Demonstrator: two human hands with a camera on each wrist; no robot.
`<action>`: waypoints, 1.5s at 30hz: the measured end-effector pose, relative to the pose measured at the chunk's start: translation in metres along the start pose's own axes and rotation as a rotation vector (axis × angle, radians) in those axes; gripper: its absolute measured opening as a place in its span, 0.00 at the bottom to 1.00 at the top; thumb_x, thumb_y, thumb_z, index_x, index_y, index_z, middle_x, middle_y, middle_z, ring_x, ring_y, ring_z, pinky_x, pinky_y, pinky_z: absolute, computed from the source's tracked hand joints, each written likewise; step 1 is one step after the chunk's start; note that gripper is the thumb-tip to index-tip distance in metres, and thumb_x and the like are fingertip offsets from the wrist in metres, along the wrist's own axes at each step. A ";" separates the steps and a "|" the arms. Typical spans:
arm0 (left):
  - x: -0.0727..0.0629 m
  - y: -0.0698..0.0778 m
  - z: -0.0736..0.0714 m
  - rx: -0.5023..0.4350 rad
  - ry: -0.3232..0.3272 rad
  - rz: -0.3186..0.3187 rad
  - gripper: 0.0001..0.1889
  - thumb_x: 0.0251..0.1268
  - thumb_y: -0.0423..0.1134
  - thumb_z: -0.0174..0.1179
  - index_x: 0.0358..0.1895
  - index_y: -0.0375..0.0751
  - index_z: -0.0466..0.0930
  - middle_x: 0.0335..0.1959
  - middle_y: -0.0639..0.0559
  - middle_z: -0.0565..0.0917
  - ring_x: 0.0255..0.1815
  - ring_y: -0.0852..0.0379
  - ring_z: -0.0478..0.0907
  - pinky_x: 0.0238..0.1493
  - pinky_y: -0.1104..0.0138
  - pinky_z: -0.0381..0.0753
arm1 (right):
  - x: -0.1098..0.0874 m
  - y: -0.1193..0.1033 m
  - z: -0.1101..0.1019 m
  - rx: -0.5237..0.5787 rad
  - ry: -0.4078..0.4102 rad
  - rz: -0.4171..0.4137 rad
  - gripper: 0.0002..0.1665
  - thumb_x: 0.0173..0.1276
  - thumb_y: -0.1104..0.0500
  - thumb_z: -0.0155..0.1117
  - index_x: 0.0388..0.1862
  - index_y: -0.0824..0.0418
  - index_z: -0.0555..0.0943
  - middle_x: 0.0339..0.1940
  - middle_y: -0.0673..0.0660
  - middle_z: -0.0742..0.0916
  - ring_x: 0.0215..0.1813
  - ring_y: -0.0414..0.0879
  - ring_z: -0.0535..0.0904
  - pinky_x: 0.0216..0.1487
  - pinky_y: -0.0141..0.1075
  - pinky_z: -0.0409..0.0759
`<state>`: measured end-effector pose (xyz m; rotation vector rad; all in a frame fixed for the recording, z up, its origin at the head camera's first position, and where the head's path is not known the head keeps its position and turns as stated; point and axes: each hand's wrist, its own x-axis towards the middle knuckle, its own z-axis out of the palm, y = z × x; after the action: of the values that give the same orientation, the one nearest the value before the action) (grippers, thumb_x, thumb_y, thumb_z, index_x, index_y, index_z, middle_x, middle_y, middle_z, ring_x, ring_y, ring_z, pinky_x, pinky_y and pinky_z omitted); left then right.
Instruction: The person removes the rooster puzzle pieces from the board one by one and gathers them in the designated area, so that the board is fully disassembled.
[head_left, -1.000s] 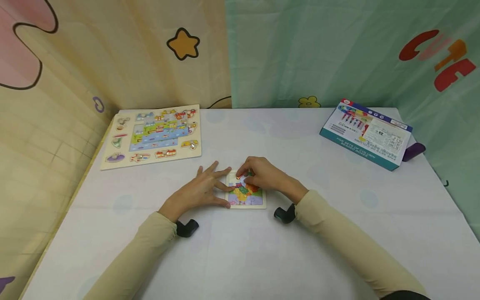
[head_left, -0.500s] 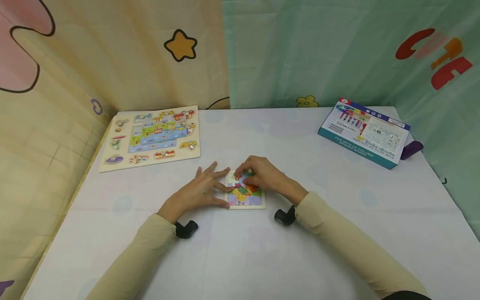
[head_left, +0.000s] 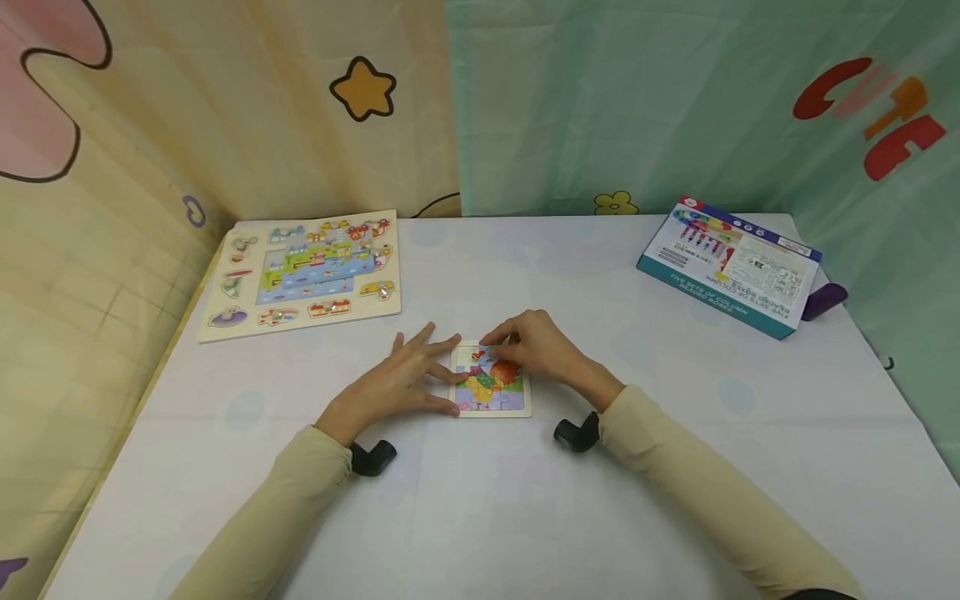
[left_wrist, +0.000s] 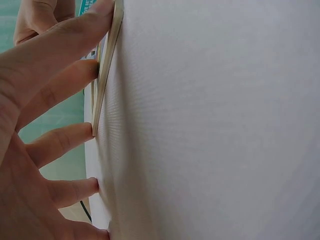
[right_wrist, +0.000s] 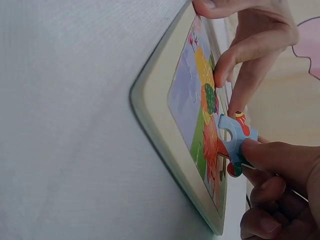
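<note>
A small jigsaw board (head_left: 492, 413) with a pale wooden frame and a colourful picture lies on the white table. My left hand (head_left: 401, 379) spreads its fingers over the table at the board's left side. Its thumb (left_wrist: 92, 22) and a couple of fingertips touch the board's edge and face. Over the upper part of the board, my right hand (head_left: 543, 346) pinches a blue puzzle piece (right_wrist: 234, 139) with red and green details between thumb and fingers. In the right wrist view that piece is tilted up from the picture, its lower edge overlapping the board's far portion.
A larger wooden knob puzzle board (head_left: 300, 321), with smaller picture panels on it, lies at the back left. The blue-and-white box (head_left: 731, 271) stands at the back right, a purple object (head_left: 825, 301) beside it. Printed curtains (head_left: 525, 108) hang behind the table.
My right hand has shifted slightly right and its fingers have spread more, uncovering more of the board's picture. My left hand has stayed in place at the board's left side.
</note>
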<state>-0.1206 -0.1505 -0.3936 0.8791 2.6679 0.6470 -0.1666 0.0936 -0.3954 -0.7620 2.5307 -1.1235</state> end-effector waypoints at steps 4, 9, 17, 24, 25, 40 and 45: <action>0.000 0.000 0.000 0.005 -0.002 0.000 0.27 0.46 0.57 0.75 0.52 0.53 0.87 0.73 0.47 0.66 0.78 0.32 0.42 0.65 0.28 0.40 | -0.001 0.002 0.000 0.067 0.012 0.039 0.10 0.65 0.64 0.68 0.44 0.59 0.90 0.40 0.51 0.90 0.35 0.39 0.81 0.35 0.31 0.78; 0.001 -0.002 0.001 0.013 -0.002 -0.005 0.27 0.45 0.57 0.75 0.52 0.53 0.87 0.73 0.47 0.66 0.77 0.32 0.42 0.66 0.28 0.41 | -0.003 0.001 -0.001 0.096 0.034 0.064 0.10 0.65 0.62 0.69 0.44 0.58 0.90 0.38 0.50 0.90 0.33 0.41 0.80 0.32 0.31 0.77; 0.002 0.000 0.000 0.005 -0.005 -0.002 0.28 0.45 0.57 0.75 0.52 0.52 0.87 0.74 0.47 0.65 0.77 0.32 0.42 0.66 0.28 0.41 | -0.014 0.010 -0.015 0.096 0.062 0.119 0.09 0.66 0.61 0.68 0.44 0.57 0.90 0.40 0.51 0.89 0.31 0.43 0.76 0.30 0.31 0.72; 0.002 -0.001 0.001 -0.005 0.004 -0.001 0.28 0.43 0.56 0.76 0.52 0.52 0.87 0.73 0.47 0.66 0.77 0.32 0.42 0.66 0.28 0.40 | -0.035 0.026 -0.032 0.113 0.067 0.190 0.10 0.66 0.62 0.68 0.45 0.59 0.89 0.33 0.54 0.89 0.22 0.46 0.75 0.23 0.32 0.72; 0.002 -0.001 0.001 -0.006 0.003 -0.003 0.28 0.43 0.56 0.76 0.52 0.52 0.87 0.73 0.47 0.66 0.78 0.32 0.42 0.66 0.28 0.40 | -0.038 0.029 -0.034 0.111 0.074 0.191 0.10 0.66 0.61 0.68 0.45 0.59 0.89 0.35 0.54 0.89 0.25 0.46 0.77 0.26 0.32 0.74; 0.000 0.000 0.001 -0.001 0.001 -0.010 0.28 0.43 0.56 0.76 0.52 0.52 0.87 0.74 0.46 0.65 0.78 0.33 0.41 0.66 0.29 0.39 | -0.079 0.061 -0.069 0.047 0.115 0.303 0.11 0.69 0.58 0.65 0.47 0.58 0.89 0.45 0.55 0.89 0.47 0.49 0.81 0.43 0.37 0.78; 0.001 0.001 0.001 0.004 -0.004 -0.013 0.28 0.43 0.55 0.77 0.52 0.52 0.87 0.74 0.46 0.65 0.78 0.33 0.42 0.66 0.29 0.39 | -0.085 0.064 -0.073 0.044 0.123 0.315 0.12 0.69 0.58 0.66 0.47 0.59 0.89 0.45 0.57 0.89 0.48 0.49 0.80 0.41 0.35 0.76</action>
<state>-0.1205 -0.1492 -0.3944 0.8620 2.6700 0.6366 -0.1510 0.2219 -0.3922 -0.2755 2.5964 -1.1411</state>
